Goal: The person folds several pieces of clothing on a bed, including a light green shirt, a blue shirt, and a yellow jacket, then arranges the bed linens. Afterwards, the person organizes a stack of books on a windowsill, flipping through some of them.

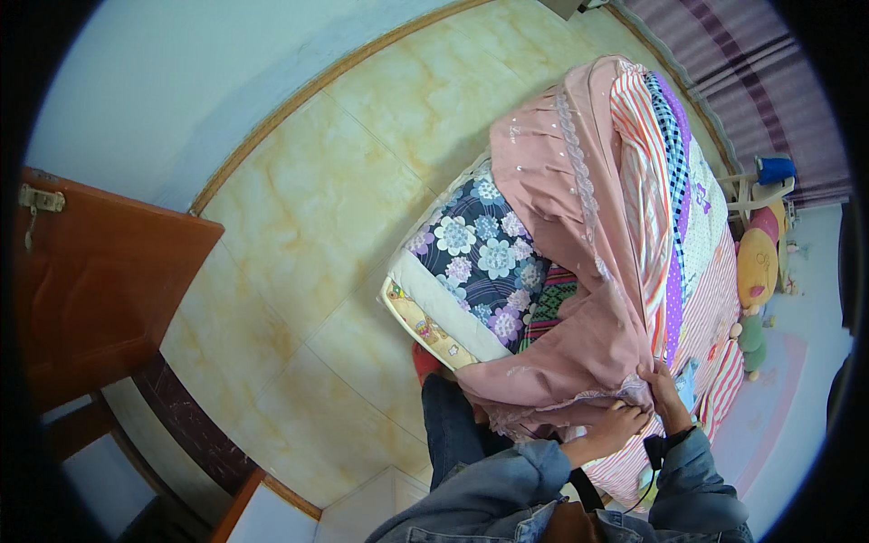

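Observation:
A pink bed cover (602,321) with lace trim lies bunched across the foot end of the bed, partly folded back. My left hand (617,429) grips its lacy edge near the bed's right side, fingers curled into the cloth. Close beside it, my right hand (668,398) is closed on the same edge, thumb toward the fabric. Under the cover shows a dark blue flowered mattress pad (493,258), and a corner of the mattress (421,321) with a cartoon print is bare. The cloth inside my fingers is partly hidden.
Striped, checked and purple-dotted bedding (674,208) is layered toward the head of the bed. Plush toys (759,262) sit by the pink headboard (769,398). A white chair (759,195) holds something blue. A brown door (109,281) stands at left over tiled floor (308,226).

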`<move>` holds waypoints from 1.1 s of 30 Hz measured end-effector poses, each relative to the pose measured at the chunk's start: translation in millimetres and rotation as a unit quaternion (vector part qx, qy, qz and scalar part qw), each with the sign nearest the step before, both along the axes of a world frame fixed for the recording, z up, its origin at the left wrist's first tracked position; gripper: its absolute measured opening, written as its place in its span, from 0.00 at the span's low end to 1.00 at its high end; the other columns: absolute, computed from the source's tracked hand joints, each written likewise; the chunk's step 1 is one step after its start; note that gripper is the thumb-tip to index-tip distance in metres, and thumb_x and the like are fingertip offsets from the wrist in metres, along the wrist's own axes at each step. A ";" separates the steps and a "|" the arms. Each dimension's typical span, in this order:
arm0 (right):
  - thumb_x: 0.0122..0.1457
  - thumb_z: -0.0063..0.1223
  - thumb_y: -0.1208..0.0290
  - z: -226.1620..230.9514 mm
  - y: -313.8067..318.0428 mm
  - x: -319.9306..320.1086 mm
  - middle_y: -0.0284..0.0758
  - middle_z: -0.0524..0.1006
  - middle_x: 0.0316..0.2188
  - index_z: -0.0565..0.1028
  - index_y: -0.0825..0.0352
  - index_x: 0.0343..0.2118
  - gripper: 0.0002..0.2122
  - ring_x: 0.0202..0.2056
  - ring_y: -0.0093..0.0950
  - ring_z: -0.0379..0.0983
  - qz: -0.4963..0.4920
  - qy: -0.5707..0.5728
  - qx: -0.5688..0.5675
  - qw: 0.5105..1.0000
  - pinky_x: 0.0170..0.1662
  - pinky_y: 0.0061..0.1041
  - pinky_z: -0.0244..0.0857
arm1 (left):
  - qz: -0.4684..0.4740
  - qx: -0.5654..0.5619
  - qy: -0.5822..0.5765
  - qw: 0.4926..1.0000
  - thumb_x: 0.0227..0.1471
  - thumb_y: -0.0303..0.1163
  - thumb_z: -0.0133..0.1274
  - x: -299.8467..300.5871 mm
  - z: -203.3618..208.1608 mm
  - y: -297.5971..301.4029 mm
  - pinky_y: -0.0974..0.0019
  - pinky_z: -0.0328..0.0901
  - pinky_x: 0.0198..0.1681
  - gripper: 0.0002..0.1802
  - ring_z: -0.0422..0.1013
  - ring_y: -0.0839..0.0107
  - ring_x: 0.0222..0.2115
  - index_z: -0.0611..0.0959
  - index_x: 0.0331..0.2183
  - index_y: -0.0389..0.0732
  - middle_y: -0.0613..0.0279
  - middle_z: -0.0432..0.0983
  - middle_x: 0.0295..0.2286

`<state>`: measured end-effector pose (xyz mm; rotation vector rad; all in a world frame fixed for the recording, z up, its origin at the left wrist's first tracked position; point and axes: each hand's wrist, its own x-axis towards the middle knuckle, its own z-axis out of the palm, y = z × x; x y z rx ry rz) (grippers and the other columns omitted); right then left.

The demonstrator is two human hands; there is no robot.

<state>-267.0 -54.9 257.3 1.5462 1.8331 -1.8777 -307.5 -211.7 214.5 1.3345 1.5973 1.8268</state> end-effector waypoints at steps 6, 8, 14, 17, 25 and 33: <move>0.57 0.45 0.70 77.8 75.1 96.2 0.33 0.75 0.31 0.72 0.68 0.37 0.09 0.30 0.26 0.72 -0.200 0.023 0.128 0.971 0.33 0.25 0.68 | 0.173 -0.113 -0.210 0.956 0.47 0.22 0.45 -89.1 -147.3 -49.9 0.60 0.63 0.38 0.06 0.68 0.59 0.31 0.76 0.30 0.38 0.56 0.71 0.28; 0.57 0.46 0.70 116.4 95.5 135.4 0.33 0.75 0.31 0.72 0.67 0.37 0.09 0.30 0.26 0.72 -0.166 0.010 0.206 0.964 0.33 0.25 0.68 | 0.401 -0.146 -0.366 0.827 0.47 0.21 0.49 -172.2 -223.4 -80.2 0.66 0.64 0.41 0.09 0.68 0.66 0.37 0.73 0.35 0.34 0.61 0.73 0.34; 0.56 0.46 0.71 143.5 105.1 220.0 0.32 0.74 0.31 0.71 0.66 0.37 0.08 0.30 0.25 0.71 -0.075 -0.054 0.362 0.928 0.33 0.25 0.68 | 0.508 -0.369 -0.419 0.656 0.41 0.45 0.62 -300.8 -322.2 -126.6 0.58 0.63 0.45 0.34 0.67 0.49 0.42 0.72 0.42 0.28 0.42 0.70 0.39; 0.56 0.47 0.71 136.8 105.4 240.8 0.31 0.74 0.31 0.71 0.66 0.37 0.07 0.30 0.24 0.71 -0.050 -0.070 0.393 0.916 0.34 0.25 0.67 | 0.660 -0.429 -0.243 0.568 0.40 0.44 0.62 -297.6 -302.2 -103.7 0.57 0.64 0.44 0.34 0.68 0.48 0.40 0.72 0.43 0.28 0.42 0.71 0.40; 0.55 0.47 0.72 131.1 97.6 249.3 0.30 0.73 0.30 0.71 0.64 0.37 0.07 0.31 0.23 0.70 0.042 -0.087 0.467 0.879 0.34 0.25 0.67 | 0.478 -0.183 -0.442 0.736 0.43 0.34 0.59 -280.2 -209.5 -30.1 0.59 0.65 0.35 0.18 0.71 0.58 0.29 0.77 0.31 0.27 0.50 0.77 0.29; 0.50 0.53 0.70 132.4 94.4 223.7 0.34 0.71 0.39 0.66 0.68 0.47 0.20 0.37 0.25 0.68 0.111 -0.201 0.414 0.881 0.41 0.27 0.67 | -0.239 -0.096 -0.136 0.957 0.47 0.36 0.49 24.7 -7.3 99.8 0.51 0.63 0.39 0.17 0.70 0.47 0.35 0.75 0.39 0.38 0.43 0.74 0.33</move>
